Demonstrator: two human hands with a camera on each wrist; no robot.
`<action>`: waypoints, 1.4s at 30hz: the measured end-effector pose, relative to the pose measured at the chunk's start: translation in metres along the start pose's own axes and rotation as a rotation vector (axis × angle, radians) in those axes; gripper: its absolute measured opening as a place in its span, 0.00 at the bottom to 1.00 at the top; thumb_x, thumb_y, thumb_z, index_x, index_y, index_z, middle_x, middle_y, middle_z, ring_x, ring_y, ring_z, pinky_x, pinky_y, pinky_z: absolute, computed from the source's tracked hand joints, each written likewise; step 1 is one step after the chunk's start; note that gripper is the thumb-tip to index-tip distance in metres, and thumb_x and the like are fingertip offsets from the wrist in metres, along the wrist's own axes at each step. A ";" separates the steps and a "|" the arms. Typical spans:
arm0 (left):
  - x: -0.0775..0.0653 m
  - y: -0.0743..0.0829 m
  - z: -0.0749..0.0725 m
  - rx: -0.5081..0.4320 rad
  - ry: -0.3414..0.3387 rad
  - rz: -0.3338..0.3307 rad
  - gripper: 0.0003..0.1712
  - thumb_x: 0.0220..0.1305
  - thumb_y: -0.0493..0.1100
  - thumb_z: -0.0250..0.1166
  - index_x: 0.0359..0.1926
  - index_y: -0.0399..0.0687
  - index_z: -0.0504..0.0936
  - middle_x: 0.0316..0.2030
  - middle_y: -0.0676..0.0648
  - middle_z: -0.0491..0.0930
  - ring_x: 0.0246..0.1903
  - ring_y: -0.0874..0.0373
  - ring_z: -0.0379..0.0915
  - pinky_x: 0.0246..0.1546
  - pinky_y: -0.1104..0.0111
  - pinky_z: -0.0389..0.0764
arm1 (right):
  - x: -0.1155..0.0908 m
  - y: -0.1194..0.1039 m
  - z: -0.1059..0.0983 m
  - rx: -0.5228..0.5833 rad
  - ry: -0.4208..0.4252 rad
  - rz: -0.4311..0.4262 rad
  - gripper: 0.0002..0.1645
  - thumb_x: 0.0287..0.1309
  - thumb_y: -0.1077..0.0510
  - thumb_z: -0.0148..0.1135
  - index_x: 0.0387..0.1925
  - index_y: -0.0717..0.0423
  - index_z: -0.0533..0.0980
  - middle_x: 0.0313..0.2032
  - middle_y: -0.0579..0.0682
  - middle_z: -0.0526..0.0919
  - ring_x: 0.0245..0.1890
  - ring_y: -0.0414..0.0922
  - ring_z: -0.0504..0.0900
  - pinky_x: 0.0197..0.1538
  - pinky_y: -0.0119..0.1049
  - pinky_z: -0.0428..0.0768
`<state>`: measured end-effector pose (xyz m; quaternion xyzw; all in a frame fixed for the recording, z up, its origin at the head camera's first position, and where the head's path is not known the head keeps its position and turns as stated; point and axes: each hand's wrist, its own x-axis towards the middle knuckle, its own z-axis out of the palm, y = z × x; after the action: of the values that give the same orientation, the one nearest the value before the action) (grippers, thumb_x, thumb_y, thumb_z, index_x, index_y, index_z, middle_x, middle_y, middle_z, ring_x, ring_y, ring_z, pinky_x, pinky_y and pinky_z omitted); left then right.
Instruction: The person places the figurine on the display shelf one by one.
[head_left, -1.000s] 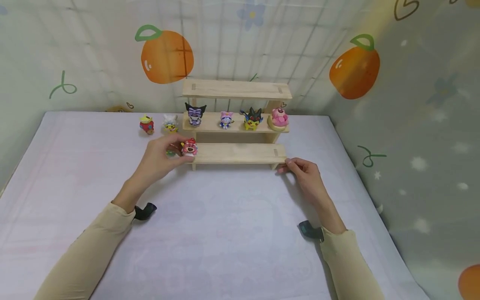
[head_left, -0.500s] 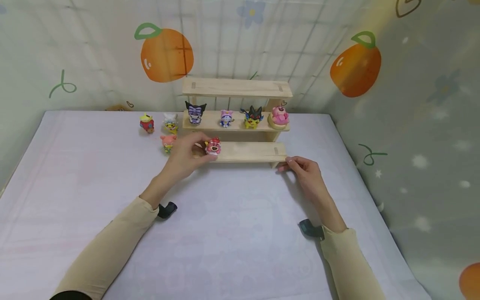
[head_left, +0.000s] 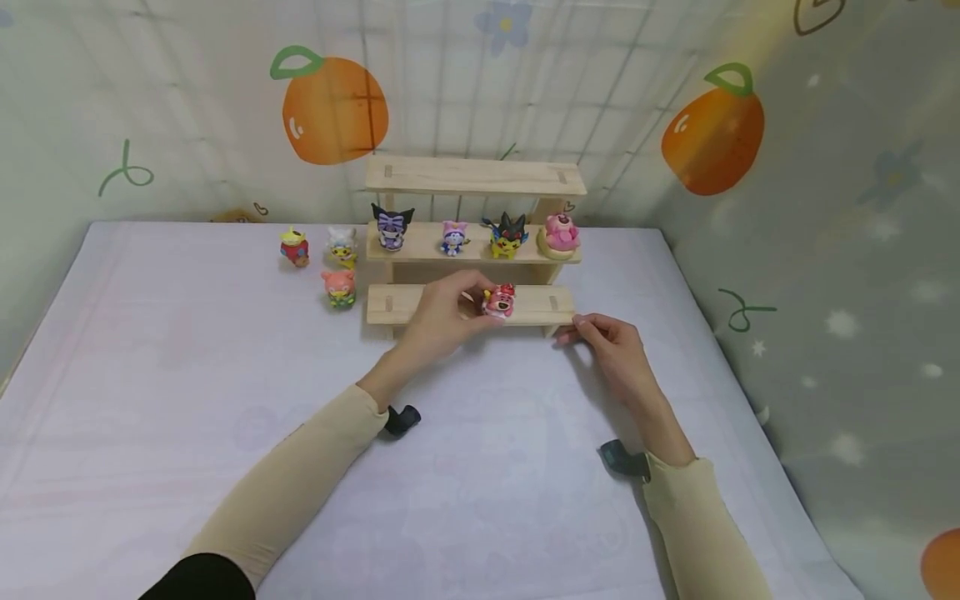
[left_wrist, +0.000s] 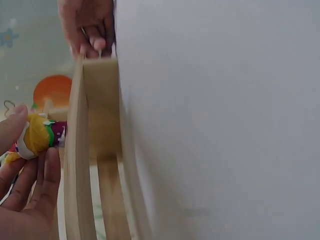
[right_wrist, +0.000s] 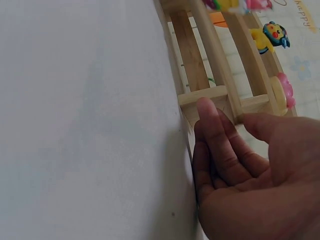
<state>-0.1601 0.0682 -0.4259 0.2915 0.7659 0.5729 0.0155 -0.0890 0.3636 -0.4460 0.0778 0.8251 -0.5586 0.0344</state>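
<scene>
My left hand [head_left: 441, 321] pinches a small pink bear figurine [head_left: 500, 303] with a red top, between thumb and fingers. It is over the right half of the lowest board of a three-step wooden display shelf [head_left: 474, 177]. In the left wrist view the figurine [left_wrist: 37, 135] shows a yellow back and a purple base, close against the board's edge. My right hand [head_left: 617, 350] holds the right end of the lowest step. In the right wrist view the thumb is at the board's corner and the fingers [right_wrist: 212, 120] are against the leg below.
On the middle step stand a black-eared purple figurine [head_left: 392, 229], a small purple-and-white one [head_left: 453, 239], a yellow one with a black hood [head_left: 507, 237] and a pink bear [head_left: 559, 237]. Left of the shelf stand red [head_left: 295, 248], white-and-yellow [head_left: 342, 247] and pink-and-green [head_left: 340, 288] figurines.
My left hand has carried the bear figurine rightward along the lowest step, from its left end to its right half. The pink-and-green figurine has come into full view. My right hand has stayed put.
</scene>
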 end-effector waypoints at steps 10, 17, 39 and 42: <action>0.018 0.009 0.039 -0.051 -0.015 -0.019 0.23 0.57 0.42 0.82 0.53 0.48 0.85 0.43 0.51 0.86 0.42 0.59 0.81 0.45 0.69 0.85 | -0.001 0.000 0.000 0.034 -0.005 -0.005 0.30 0.79 0.42 0.56 0.57 0.67 0.80 0.39 0.51 0.92 0.60 0.40 0.77 0.77 0.45 0.62; 0.027 0.013 0.055 -0.051 -0.011 -0.017 0.23 0.57 0.42 0.82 0.52 0.48 0.85 0.43 0.51 0.86 0.42 0.59 0.81 0.46 0.70 0.85 | -0.001 -0.002 -0.001 0.014 -0.003 -0.021 0.30 0.79 0.43 0.55 0.57 0.68 0.80 0.39 0.50 0.92 0.59 0.39 0.78 0.72 0.37 0.65; 0.039 0.016 0.078 -0.062 0.029 -0.009 0.23 0.57 0.41 0.82 0.53 0.49 0.85 0.40 0.53 0.83 0.38 0.57 0.81 0.40 0.74 0.83 | 0.000 -0.001 0.000 -0.005 -0.008 -0.090 0.29 0.80 0.44 0.55 0.55 0.68 0.82 0.42 0.59 0.91 0.57 0.37 0.82 0.66 0.22 0.67; 0.039 0.016 0.079 -0.058 0.023 -0.011 0.25 0.56 0.41 0.82 0.54 0.49 0.85 0.40 0.53 0.83 0.38 0.56 0.81 0.39 0.74 0.82 | -0.001 0.000 -0.002 -0.021 -0.008 -0.075 0.29 0.80 0.43 0.55 0.56 0.67 0.82 0.42 0.59 0.91 0.58 0.37 0.81 0.71 0.31 0.66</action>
<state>-0.1574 0.1575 -0.4272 0.2801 0.7506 0.5982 0.0185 -0.0880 0.3650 -0.4448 0.0442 0.8330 -0.5512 0.0175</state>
